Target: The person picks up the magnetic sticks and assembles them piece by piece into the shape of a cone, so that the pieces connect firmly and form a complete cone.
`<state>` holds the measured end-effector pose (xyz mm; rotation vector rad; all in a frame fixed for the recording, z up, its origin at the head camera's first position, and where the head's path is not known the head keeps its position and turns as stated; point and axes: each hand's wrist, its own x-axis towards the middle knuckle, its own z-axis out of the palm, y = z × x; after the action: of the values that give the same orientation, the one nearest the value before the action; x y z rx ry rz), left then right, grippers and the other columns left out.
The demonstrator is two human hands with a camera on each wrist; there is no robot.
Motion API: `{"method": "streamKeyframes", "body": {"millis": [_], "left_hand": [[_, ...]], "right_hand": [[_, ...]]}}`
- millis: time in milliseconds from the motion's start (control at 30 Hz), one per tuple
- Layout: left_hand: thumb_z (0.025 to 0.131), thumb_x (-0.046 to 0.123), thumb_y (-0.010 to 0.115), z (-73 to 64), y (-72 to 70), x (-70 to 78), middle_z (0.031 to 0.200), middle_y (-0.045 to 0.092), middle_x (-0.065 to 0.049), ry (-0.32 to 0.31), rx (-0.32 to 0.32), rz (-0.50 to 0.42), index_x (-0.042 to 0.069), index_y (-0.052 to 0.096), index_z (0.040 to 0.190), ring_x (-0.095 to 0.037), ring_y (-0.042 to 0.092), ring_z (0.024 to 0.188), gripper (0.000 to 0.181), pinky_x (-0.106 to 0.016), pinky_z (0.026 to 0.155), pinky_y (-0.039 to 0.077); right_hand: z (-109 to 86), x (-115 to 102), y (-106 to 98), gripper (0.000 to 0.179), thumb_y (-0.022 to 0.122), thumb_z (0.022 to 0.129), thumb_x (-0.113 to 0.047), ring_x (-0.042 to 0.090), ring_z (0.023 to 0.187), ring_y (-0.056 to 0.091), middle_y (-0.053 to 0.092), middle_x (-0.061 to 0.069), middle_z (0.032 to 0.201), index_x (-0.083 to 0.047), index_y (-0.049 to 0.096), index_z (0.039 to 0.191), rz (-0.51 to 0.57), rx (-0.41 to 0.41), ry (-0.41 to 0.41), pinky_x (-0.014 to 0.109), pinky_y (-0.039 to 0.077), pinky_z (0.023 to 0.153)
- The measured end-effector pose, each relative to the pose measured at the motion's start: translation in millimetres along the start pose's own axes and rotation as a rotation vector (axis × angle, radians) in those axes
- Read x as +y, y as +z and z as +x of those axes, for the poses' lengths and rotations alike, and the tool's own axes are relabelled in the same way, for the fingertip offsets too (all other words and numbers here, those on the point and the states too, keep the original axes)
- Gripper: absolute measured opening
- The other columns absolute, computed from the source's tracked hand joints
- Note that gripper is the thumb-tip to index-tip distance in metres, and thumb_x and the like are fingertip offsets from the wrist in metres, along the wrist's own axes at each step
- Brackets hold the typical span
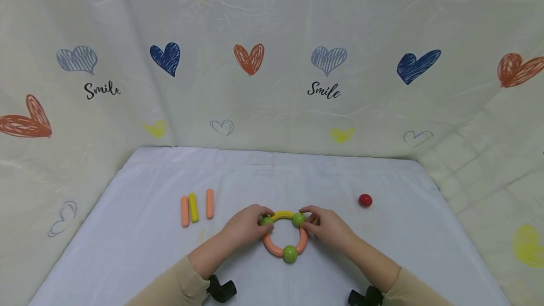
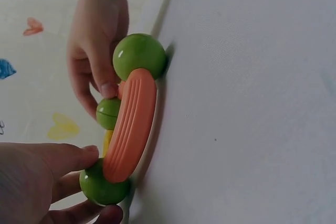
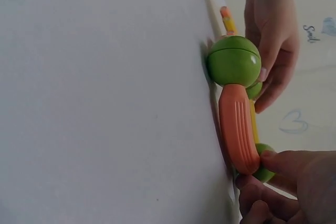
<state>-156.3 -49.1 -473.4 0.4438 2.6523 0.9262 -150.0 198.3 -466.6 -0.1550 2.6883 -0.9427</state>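
Observation:
A ring of curved rods and green balls lies on the white-covered table between my hands. Two orange rods (image 1: 272, 248) form its near sides, and a yellow rod (image 1: 282, 214) closes the far side. At the ring's far left my left hand (image 1: 248, 223) pinches one green ball (image 2: 102, 184) between thumb and fingers. My right hand (image 1: 325, 225) pinches another green ball (image 1: 299, 219) at the far right, where yellow and orange rods meet it. The third green ball (image 1: 290, 254) sits at the near side, joining both orange rods, untouched by either hand.
Left of the ring lie two loose orange rods (image 1: 210, 204) and a loose yellow rod (image 1: 193, 207). A red ball (image 1: 365, 200) rests to the right, farther back. A white curtain (image 1: 280, 107) printed with hearts stands behind the table (image 1: 395, 230).

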Motion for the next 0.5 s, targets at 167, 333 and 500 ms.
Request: {"method": "streamKeyframes", "body": {"millis": [167, 333, 500], "left_hand": [[0.090, 0.033, 0.072, -1.8, -1.9, -3.9, 0.111, 0.065, 0.009, -0.001, -0.023, -0.024, 0.022, 0.069, 0.123, -0.010, 0.057, 0.089, 0.035, -0.035, 0.078, 0.049], [0.089, 0.034, 0.074, -4.4, -4.6, -8.6, 0.095, 0.062, 0.014, -0.011, -0.044, -0.056, 0.024, 0.070, 0.119, -0.009, 0.056, 0.082, 0.032, -0.032, 0.071, 0.046], [0.087, 0.033, 0.077, -7.2, -6.3, -10.0, 0.092, 0.061, 0.014, -0.005, -0.060, -0.072, 0.024, 0.071, 0.113, -0.009, 0.056, 0.080, 0.028, -0.031, 0.070, 0.046]], "right_hand": [[6.5, 1.0, -0.8, 0.037, 0.075, 0.089, -0.022, 0.013, 0.069, 0.054, 0.063, -0.006, 0.087, -0.023, 0.067, 0.125, 0.003, 0.000, -0.016, 0.029, 0.048, 0.060], [13.6, 0.4, -2.8, 0.038, 0.075, 0.089, -0.022, 0.014, 0.071, 0.054, 0.062, -0.005, 0.088, -0.024, 0.067, 0.126, 0.004, -0.016, -0.030, 0.029, 0.049, 0.060], [22.6, -0.9, -3.6, 0.036, 0.073, 0.091, -0.021, 0.015, 0.073, 0.054, 0.062, -0.004, 0.090, -0.026, 0.068, 0.126, 0.001, -0.043, -0.033, 0.029, 0.049, 0.060]]}}
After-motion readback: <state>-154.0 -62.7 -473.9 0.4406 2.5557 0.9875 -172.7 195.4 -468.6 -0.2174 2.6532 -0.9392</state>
